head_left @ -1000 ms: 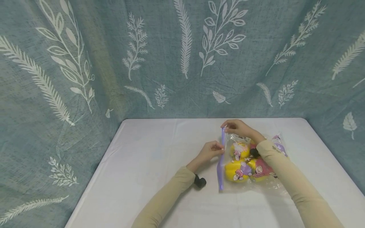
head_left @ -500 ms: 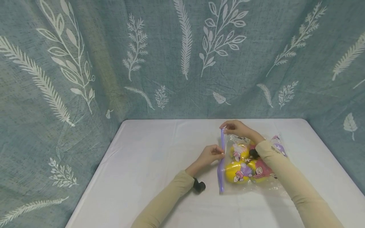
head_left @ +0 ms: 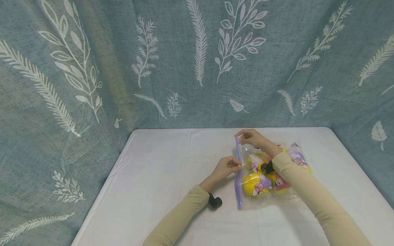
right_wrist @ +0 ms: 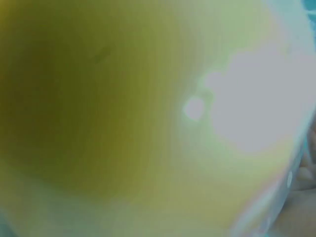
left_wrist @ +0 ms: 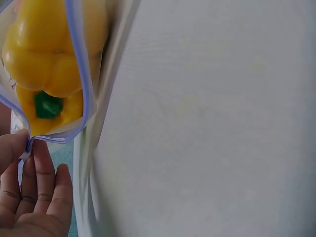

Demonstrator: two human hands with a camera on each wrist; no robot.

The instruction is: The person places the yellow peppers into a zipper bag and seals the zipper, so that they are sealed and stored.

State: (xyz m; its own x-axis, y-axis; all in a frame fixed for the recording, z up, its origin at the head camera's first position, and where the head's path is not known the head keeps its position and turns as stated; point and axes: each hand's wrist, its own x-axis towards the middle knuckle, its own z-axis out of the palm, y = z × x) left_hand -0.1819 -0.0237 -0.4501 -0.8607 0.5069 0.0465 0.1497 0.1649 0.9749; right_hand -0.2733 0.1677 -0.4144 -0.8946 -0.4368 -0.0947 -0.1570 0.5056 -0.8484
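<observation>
A clear zip bag (head_left: 250, 201) with printed cartoon figures and a purple zip edge (head_left: 237, 188) lies on the right half of the table. Inside it are several yellow bell peppers (left_wrist: 44, 44); one shows a green stem (left_wrist: 48, 104). The left hand (head_left: 227, 168) pinches the zip edge near its middle between thumb and fingers. In the left wrist view the purple zip strips stand apart above that pinch. The right hand (head_left: 253, 139) pinches the far end of the zip edge, its forearm crossing over the bag. The right wrist view is mostly blurred yellow pepper.
A white cloth covers the table (head_left: 154, 171). A teal leaf-patterned curtain (head_left: 184, 68) hangs behind and along both sides. A black wrist camera (head_left: 214, 202) sits at the left wrist; another (head_left: 267, 167) at the right wrist hangs over the bag.
The left hand has slid a little nearer along the zip edge. The right hand has shifted slightly left, drawing the far end of the zip edge with it.
</observation>
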